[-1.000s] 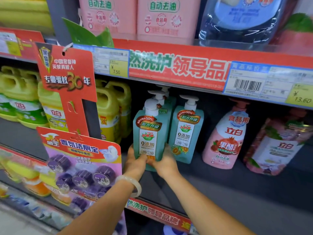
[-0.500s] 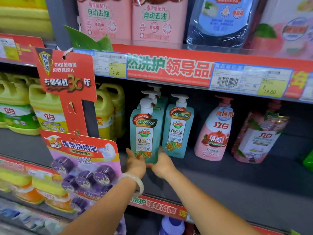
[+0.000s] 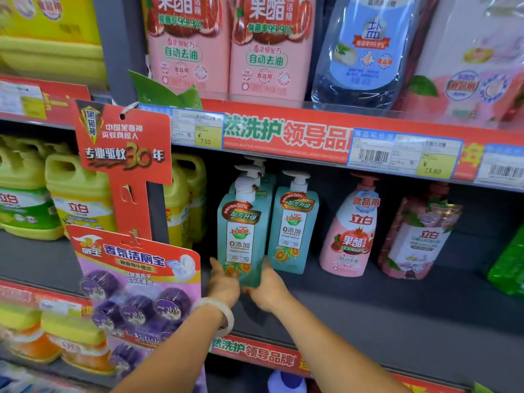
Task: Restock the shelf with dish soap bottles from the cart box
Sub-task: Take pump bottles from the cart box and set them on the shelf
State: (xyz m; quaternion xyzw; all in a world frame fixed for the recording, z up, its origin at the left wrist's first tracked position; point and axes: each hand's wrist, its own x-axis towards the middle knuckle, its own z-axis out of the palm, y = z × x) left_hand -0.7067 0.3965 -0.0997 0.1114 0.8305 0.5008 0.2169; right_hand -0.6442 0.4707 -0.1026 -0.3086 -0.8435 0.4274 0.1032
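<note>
Both hands on it: left hand (image 3: 224,285) and right hand (image 3: 268,287) clasp the base of the teal bottle (image 3: 242,239), upright on the shelf (image 3: 397,304), just beside a second teal bottle (image 3: 293,231).

Two bare forearms, sleeveless as far as the frame's near edge. On the wrist of the left hand (image 3: 224,285), one smooth, rounded bangle (image 3: 224,313), pale milky white and faintly translucent, loose enough to hang away from the wrist on its right side. On the right hand (image 3: 269,287) and its wrist, nothing worn: no ring, watch or glove showing, and the fingertips too blurred for any detail of the nails.
</note>
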